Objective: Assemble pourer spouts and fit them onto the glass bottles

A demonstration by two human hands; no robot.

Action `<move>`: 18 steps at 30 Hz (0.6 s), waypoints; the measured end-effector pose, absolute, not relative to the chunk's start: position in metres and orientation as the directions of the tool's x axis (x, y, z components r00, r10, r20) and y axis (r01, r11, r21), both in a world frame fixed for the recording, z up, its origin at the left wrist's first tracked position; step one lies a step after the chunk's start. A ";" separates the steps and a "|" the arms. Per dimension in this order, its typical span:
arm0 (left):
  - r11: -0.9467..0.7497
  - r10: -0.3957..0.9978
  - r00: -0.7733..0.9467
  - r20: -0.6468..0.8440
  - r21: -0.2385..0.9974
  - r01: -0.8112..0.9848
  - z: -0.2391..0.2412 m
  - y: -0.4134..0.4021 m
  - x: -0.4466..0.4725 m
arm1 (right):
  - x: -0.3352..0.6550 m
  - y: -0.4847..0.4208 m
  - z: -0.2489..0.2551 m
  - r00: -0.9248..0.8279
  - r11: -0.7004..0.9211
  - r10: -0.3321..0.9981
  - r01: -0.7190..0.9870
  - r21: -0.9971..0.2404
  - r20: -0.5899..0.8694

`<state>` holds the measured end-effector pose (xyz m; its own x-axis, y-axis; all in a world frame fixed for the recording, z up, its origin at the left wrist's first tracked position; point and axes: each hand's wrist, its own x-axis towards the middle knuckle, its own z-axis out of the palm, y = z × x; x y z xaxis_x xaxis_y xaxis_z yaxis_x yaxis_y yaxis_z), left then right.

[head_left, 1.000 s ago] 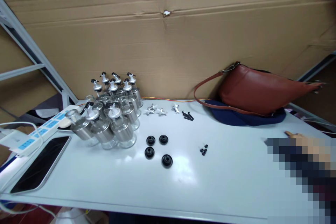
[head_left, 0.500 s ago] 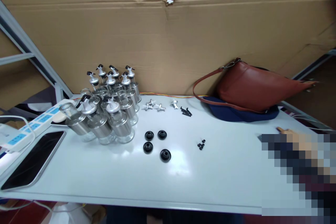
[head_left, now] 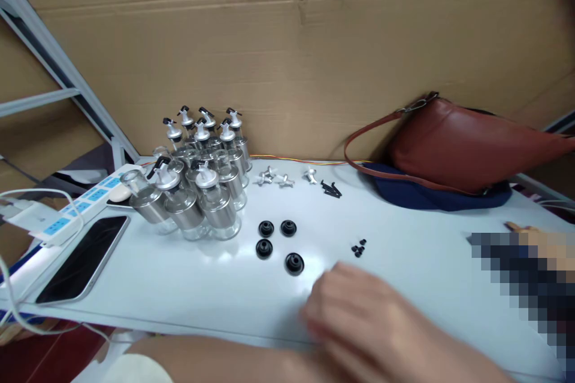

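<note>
Right hand (head_left: 350, 311) is curling, blurred, above the near part of the surface (head_left: 179, 287) — cannot tell whether it is gripping anything. Left hand (head_left: 305, 365) is meeting it at the near edge, partly hidden, finger state unclear. Four black discs (head_left: 294, 264) are lying just beyond — small black pieces (head_left: 360, 249) clustering rightward, bottles (head_left: 220, 209) standing farther left.

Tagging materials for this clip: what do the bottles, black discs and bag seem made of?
Bottles: likely clear, glossy glass, see-through with highlights; their satin grey sleeves look metallic.
Black discs: rubber or plastic, dark with faint highlights; which, I can't tell.
Bag: smooth reddish-brown leather or imitation, judging by its soft sheen.
</note>
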<state>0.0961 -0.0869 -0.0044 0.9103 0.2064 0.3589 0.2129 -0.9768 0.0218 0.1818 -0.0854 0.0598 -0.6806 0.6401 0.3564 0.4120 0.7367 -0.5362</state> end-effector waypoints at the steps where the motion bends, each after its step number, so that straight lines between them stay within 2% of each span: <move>1: -0.977 0.204 0.911 0.359 0.018 0.211 -0.003 -0.076 0.087 | 0.190 -0.069 0.062 -0.677 0.769 0.625 0.447 -0.457 0.389; 4: -0.984 0.165 0.912 0.377 -0.001 0.179 0.002 -0.041 0.056 | 0.208 -0.019 0.062 -0.527 0.697 0.711 0.616 -0.367 0.465; 6: -0.988 0.120 0.891 0.438 -0.031 0.149 0.001 -0.022 0.038 | 0.210 0.011 0.058 -0.453 0.600 0.789 0.717 -0.356 0.416; 8: -0.990 0.059 0.850 0.524 -0.078 0.117 -0.006 -0.011 0.028 | 0.206 0.039 0.053 -0.354 0.426 0.891 0.868 -0.255 0.286; 12: -0.982 -0.098 0.794 0.600 -0.186 0.019 -0.021 -0.012 0.029 | 0.189 0.083 0.037 -0.310 0.336 0.938 0.924 -0.184 0.155; 18: -0.979 -0.167 0.706 0.689 -0.203 -0.033 -0.022 -0.018 0.034 | 0.168 0.109 0.016 -0.288 0.291 0.957 0.944 -0.153 0.041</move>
<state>0.0344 -0.0181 -0.0220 0.7056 -0.1670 0.6887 -0.0333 -0.9786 -0.2032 0.1685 0.1092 0.0158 -0.2884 0.9566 0.0411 0.9443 0.2913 -0.1529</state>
